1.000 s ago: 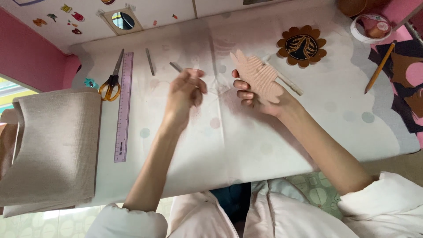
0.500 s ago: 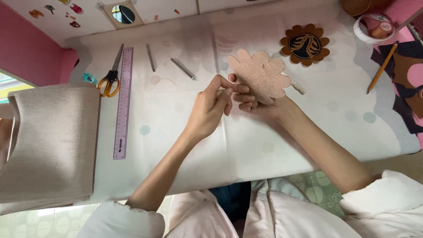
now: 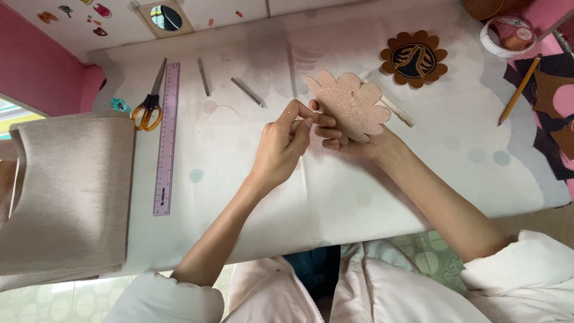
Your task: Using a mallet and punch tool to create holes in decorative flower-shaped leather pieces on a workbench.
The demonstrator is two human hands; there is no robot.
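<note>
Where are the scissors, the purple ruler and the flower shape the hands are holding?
scissors (image 3: pixel 147 107), head view, point on the yellow handles.
purple ruler (image 3: pixel 166 143), head view, point on its middle.
flower shape (image 3: pixel 353 104), head view, point on its centre.

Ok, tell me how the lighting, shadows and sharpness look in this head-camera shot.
Head view: soft, even light with no hard glare on the pale plastic-covered table; only faint shadows under the left hand and right hand; the beige flower-shaped fabric piece and purple plastic ruler look sharp; table edges bow slightly, suggesting wide-angle distortion.
</note>
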